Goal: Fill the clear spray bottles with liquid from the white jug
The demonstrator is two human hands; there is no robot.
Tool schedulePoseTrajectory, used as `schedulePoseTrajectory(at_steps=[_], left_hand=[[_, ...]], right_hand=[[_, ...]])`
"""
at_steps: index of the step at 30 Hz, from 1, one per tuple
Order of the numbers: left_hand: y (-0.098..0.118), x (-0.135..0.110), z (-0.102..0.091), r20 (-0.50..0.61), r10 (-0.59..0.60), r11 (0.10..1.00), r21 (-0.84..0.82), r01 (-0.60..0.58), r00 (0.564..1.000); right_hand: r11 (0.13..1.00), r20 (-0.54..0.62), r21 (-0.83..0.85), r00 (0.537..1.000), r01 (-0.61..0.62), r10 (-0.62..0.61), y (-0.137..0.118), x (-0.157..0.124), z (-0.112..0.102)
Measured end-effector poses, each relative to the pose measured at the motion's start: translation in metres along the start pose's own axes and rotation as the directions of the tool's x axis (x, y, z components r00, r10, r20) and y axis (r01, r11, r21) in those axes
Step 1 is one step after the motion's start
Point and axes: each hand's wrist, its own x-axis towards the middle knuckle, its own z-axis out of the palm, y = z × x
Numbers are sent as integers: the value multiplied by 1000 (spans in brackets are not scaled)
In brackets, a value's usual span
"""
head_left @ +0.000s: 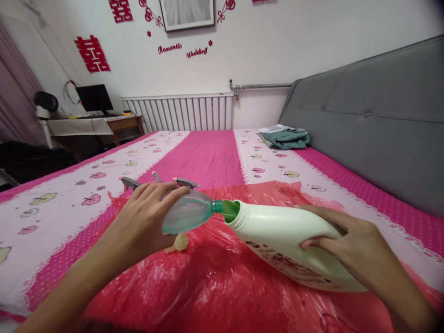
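Observation:
My left hand (149, 215) is wrapped round a clear spray bottle body (192, 210) that lies nearly level and holds some green-blue liquid. Its threaded neck points right and meets the green spout in the mouth of a pale green detergent jug (277, 222). The jug is tilted on its side, its mouth towards the bottle. My right hand (347, 238) grips it by the handle. Whether liquid is passing between them I cannot tell. Below my left hand sits a small pale yellow cap-like piece (181, 241). Several grey and pink trigger-like pieces (185, 182) show just behind that hand.
A red plastic sheet (215, 286) covers the near part of the bed (215, 152). Folded clothes (286, 137) lie by the grey headboard (374, 101). Beyond the bed are a radiator (187, 113), a desk with a monitor (94, 98) and a fan (46, 101).

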Motion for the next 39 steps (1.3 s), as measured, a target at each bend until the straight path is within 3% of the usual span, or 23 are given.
schedulePoseTrajectory(at_steps=[9, 24, 39], left_hand=[[-1, 5, -8, 41, 57, 994, 94, -61, 998], [-7, 17, -18, 101, 107, 981, 149, -121, 989], [6, 25, -27, 108, 131, 951, 268, -156, 985]], right_hand=[[999, 76, -20, 996, -42, 43, -5, -4, -6], [999, 57, -34, 998, -12, 14, -1, -2, -4], [996, 49, -15, 995, -83, 84, -6, -3, -3]])
